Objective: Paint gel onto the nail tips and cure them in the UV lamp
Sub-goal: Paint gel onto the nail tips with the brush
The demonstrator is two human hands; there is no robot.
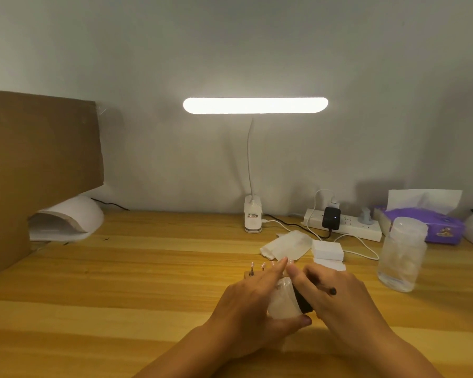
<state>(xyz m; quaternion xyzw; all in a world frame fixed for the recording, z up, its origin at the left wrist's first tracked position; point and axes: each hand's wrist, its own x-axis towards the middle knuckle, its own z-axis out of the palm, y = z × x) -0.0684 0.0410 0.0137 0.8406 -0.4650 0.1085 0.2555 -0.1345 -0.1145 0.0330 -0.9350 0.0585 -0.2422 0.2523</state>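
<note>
We look down on a wooden surface point(120, 282) lit by a white desk lamp point(254, 105) at the far wall. At far left a brown cardboard panel point(38, 165) stands upright, and the white dome of the UV lamp point(74, 216) sits partly under its edge, its opening turned toward us.

Near the middle, a row of nail tips point(253, 266) stands on short stems, just beyond the left hand point(246, 309). That hand holds a translucent gel bottle point(283, 298) low over the near surface, with the thumb curled under it and the fingers point(273, 271) stretched along its far side. The right hand point(344, 304) meets it from the right, its fingers wrapped round the bottle's black cap point(302, 302). A thin dark rod point(331, 290) shows among those fingers, and we cannot tell what it is.

Beyond the hands lie a clear plastic sachet point(287, 245) and white foam blocks point(327, 249). Behind them, by the wall, is a white power strip point(347, 225) with a black adapter point(331, 218) plugged in.

To the right stands a clear plastic jar point(402, 255), and behind it a purple tissue pack point(434, 225).
</note>
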